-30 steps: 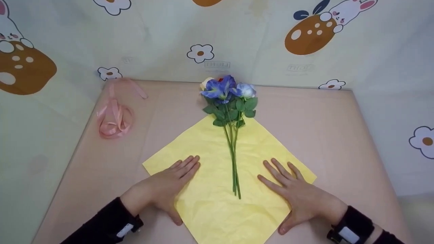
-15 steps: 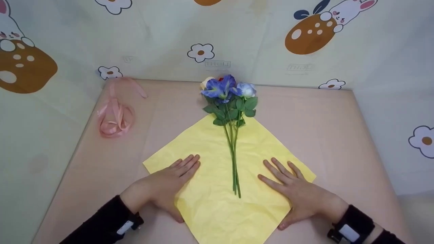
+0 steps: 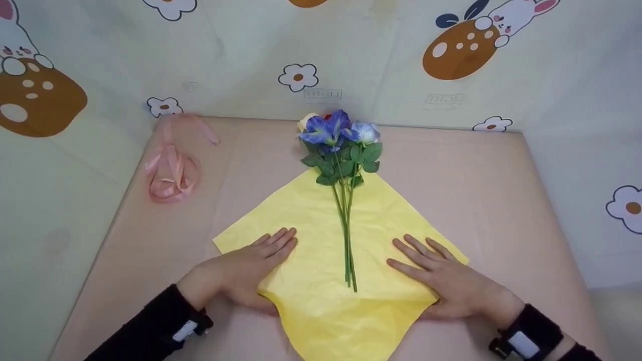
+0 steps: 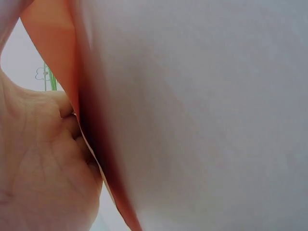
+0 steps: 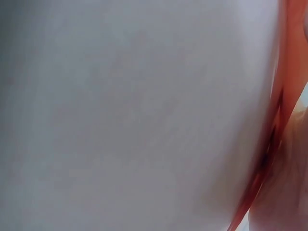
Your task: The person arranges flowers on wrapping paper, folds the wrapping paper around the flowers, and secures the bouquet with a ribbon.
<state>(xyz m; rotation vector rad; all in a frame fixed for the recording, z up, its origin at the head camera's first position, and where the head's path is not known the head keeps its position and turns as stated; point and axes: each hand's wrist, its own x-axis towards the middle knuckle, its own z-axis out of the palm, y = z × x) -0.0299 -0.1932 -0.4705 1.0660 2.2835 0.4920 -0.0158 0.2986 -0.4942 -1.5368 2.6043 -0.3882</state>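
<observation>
A sheet of yellow wrapping paper lies cornerwise on the table. Down its middle runs a small bunch of flowers, blue, pale blue, cream and red, with green stems pointing toward me. My left hand rests on the paper's left side, fingers straight and thumb partly tucked under the sheet's edge. On the opposite side, the spread fingers of my right hand lie flat on the sheet, its thumb mostly hidden below. Between the thumbs the near part of the paper bulges up. Both wrist views show the paper's edge beside the palm.
A loosely coiled pink ribbon sits at the back left of the pinkish table. Behind and at both sides stands a pale cloth printed with rabbits and flowers; the blooms reach close to it.
Both thumbs have slid inward under the paper's edges, and the near part of the sheet has lifted into a fold. The right hand has shifted slightly right. Flowers and ribbon stay put.
</observation>
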